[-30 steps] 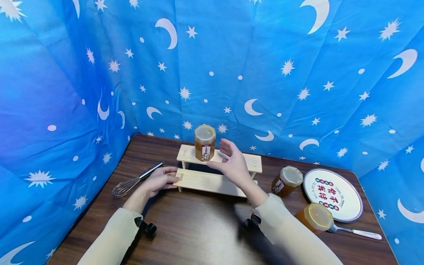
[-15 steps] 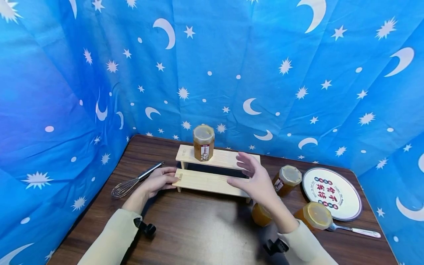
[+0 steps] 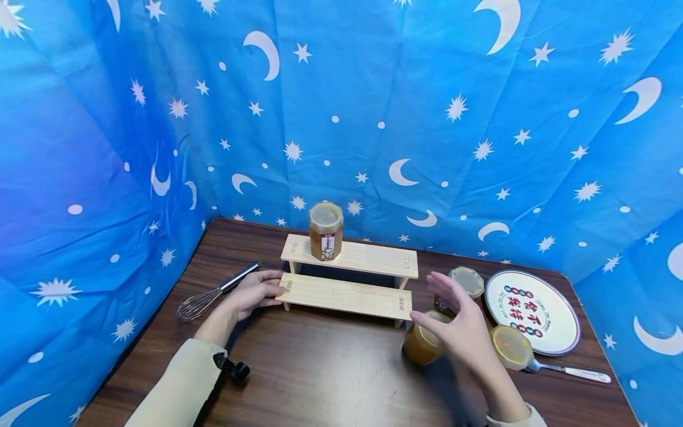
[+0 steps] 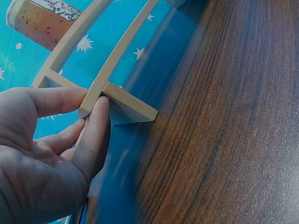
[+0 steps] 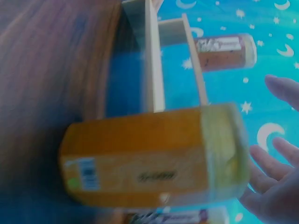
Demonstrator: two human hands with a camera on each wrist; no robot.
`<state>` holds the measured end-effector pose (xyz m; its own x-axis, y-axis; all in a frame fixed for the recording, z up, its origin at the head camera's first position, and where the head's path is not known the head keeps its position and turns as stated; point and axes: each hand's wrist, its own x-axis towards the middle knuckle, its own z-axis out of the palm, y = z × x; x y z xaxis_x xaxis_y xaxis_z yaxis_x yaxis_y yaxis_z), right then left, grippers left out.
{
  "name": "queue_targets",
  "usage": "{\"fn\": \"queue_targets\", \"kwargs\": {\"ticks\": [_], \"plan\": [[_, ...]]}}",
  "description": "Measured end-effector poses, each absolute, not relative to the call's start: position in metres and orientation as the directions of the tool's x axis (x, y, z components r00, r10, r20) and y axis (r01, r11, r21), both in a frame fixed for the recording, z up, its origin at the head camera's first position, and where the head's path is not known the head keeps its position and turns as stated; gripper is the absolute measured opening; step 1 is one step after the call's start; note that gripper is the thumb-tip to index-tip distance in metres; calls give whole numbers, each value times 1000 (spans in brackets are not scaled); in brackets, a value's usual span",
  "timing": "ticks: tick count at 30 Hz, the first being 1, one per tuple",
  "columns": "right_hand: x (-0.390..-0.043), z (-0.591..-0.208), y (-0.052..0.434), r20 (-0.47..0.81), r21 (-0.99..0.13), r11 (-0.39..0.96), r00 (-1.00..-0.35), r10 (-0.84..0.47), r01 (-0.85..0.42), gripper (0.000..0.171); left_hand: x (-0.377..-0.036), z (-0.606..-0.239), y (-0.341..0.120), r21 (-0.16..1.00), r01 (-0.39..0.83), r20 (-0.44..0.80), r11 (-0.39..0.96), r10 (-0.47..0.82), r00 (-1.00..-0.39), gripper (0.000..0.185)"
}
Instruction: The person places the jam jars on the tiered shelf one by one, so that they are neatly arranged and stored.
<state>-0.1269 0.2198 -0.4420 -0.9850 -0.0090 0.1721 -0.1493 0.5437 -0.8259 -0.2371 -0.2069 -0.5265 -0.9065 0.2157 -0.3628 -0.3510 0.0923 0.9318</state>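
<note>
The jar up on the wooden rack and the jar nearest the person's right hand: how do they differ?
The jar on the rack stands on the upper step of the rack; the jar by the right hand stands on the table. The rack jar's contents look darker brown, the table jar's a lighter amber. No hand is near the rack jar; the open right hand hovers beside the table jar. Both stand upright with pale lids.

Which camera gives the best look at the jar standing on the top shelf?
The head view: the jar stands whole and upright on the wooden shelf. The left wrist view catches only its lower part at the frame's corner; the right wrist view shows it small and blurred.
</note>
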Motion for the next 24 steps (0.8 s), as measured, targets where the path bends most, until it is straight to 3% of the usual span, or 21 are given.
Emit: {"fn": "queue_targets", "kwargs": {"ticks": [16,24], "plan": [[-103,-496,241,112,-930,358,-992,55,-85,96,-237,-529,-208,930,-360,-368,74,219,-904,63],[-100,-510,240,9,-895,447,-999,47,13,104,-236,-527,-207,929,-362,-369,72,217,-904,63]]}}
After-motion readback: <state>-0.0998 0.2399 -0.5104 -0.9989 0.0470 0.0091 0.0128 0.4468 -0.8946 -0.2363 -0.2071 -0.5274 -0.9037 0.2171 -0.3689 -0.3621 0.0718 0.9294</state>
